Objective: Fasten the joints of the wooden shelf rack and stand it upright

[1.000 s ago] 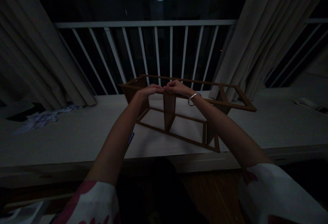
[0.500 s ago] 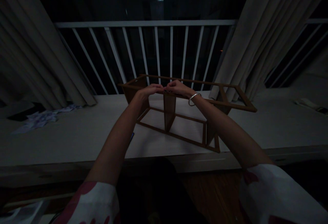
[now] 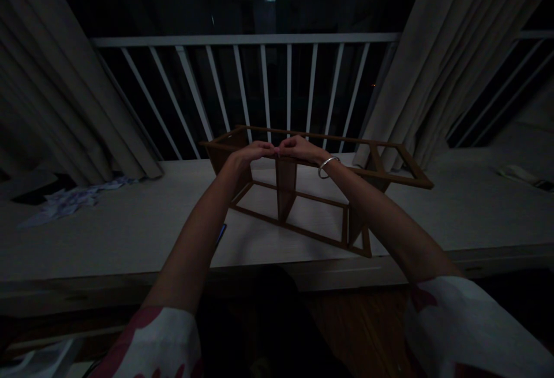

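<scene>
A brown wooden shelf rack (image 3: 287,190) lies on its side on the white window ledge, its open frame toward me. My left hand (image 3: 256,150) rests at its upper rail, fingers pressed together and pointing right. My right hand (image 3: 298,147) meets it there in a pinch, fingertips touching or nearly touching the left ones, just above the end of the middle shelf board. Whatever lies between the fingertips is too small and dark to make out. A silver bangle (image 3: 329,167) circles my right wrist.
The pale ledge (image 3: 130,234) runs across in front of me. Behind it stand a white railing (image 3: 246,39) and dark window, with curtains (image 3: 407,60) at both sides. Crumpled cloth or paper (image 3: 73,200) lies left; a phone-like dark object (image 3: 221,234) sits by my left forearm.
Both hands stay at the same spot on the rack's upper rail. The fingertips have shifted only very slightly, and the rack has not moved.
</scene>
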Demonstrator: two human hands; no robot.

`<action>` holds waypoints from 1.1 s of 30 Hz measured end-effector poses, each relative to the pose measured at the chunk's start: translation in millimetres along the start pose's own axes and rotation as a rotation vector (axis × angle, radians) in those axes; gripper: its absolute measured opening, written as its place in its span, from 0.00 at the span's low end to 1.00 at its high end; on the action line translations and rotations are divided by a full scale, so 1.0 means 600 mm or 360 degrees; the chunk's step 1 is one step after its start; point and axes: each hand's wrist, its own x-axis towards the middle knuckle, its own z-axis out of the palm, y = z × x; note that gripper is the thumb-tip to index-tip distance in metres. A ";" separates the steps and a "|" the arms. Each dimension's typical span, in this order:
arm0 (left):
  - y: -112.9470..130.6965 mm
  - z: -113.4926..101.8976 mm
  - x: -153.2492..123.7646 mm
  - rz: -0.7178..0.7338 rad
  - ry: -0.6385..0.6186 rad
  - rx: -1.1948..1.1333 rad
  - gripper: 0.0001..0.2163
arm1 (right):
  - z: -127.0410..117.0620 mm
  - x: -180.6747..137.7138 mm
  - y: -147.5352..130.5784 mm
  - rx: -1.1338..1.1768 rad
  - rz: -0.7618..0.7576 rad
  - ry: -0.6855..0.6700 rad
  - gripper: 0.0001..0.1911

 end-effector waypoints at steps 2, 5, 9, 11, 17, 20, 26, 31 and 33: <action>-0.001 0.000 0.000 0.0007 0.0009 0.0000 0.10 | 0.000 0.002 0.003 0.0034 -0.0012 -0.0017 0.15; 0.000 0.002 -0.001 0.0007 0.0034 -0.0018 0.10 | -0.001 0.005 0.006 0.0083 -0.0041 -0.0052 0.15; 0.004 0.005 -0.005 0.0004 0.0078 -0.0022 0.09 | -0.001 0.008 0.008 0.0080 -0.0039 -0.0098 0.16; 0.005 0.006 -0.005 -0.0011 0.0094 -0.0007 0.09 | -0.001 0.010 0.010 0.0050 -0.0029 -0.0109 0.16; 0.002 0.005 0.000 -0.0006 0.0100 -0.0012 0.10 | -0.002 0.018 0.022 0.0068 -0.0048 -0.0046 0.16; -0.002 0.004 0.004 0.0015 0.0106 -0.0035 0.10 | -0.001 0.022 0.030 0.0078 -0.0089 0.0030 0.17; -0.016 -0.002 0.016 0.0031 0.0131 -0.0074 0.10 | 0.000 0.021 0.031 0.0040 -0.0098 0.0082 0.16; -0.019 -0.002 0.016 0.0110 0.0122 -0.0018 0.10 | -0.002 0.023 0.036 0.0039 -0.0119 0.0048 0.17; -0.018 -0.002 0.012 0.0148 0.0091 -0.0001 0.10 | -0.003 0.025 0.039 0.0030 -0.0158 0.0037 0.17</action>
